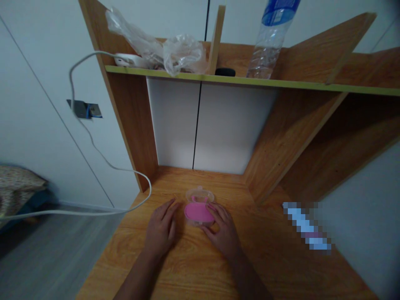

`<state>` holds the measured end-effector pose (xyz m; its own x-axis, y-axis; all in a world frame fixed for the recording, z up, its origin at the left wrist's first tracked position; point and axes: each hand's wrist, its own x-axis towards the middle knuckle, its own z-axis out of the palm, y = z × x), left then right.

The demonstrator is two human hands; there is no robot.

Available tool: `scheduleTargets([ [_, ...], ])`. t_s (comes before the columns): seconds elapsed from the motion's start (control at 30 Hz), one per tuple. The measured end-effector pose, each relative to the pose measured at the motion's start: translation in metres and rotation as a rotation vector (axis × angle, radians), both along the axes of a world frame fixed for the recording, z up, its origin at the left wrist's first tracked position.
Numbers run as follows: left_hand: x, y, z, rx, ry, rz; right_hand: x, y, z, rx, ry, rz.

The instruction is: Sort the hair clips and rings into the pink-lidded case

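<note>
On the desk sits a small oval case (197, 212) with a pink insert in its base and a clear lid (191, 194) swung back on the far side. Something pink shows by the lid. My right hand (225, 231) grips the right end of the case, thumb at the near side and fingers on the top edge. To the left of the case, my left hand (160, 229) rests on the desk with its fingers stretched out, apart from the case and holding nothing.
The wooden desk (193, 271) has a shelf (243, 81) above it with a plastic bag (184, 52), a clear bottle (265, 56) and a black round object (225, 72). A white cable (115, 168) hangs at the left. A blurred-out strip (306, 227) lies at right.
</note>
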<state>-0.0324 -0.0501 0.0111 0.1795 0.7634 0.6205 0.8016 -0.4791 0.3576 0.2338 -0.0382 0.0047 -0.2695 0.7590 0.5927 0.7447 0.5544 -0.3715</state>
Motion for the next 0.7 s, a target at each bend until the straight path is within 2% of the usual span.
scheduleTargets([
  [0.07, -0.019, -0.004, 0.0, -0.065, -0.033, 0.085, 0.0, -0.001, 0.001, -0.015, 0.007, -0.008],
  [0.2, -0.041, -0.015, 0.001, -0.262, -0.006, 0.035, -0.001, -0.001, 0.001, -0.033, 0.005, -0.023],
  [0.43, -0.036, -0.022, -0.007, -0.291, 0.019, 0.126, 0.001, -0.003, -0.001, -0.034, 0.015, -0.01],
  [0.57, -0.036, -0.018, -0.014, -0.305, 0.042, 0.128, 0.004, -0.007, -0.008, -0.068, 0.014, -0.013],
  [0.7, -0.036, -0.018, -0.014, -0.331, 0.038, 0.129, 0.005, -0.008, -0.013, -0.081, 0.038, -0.026],
])
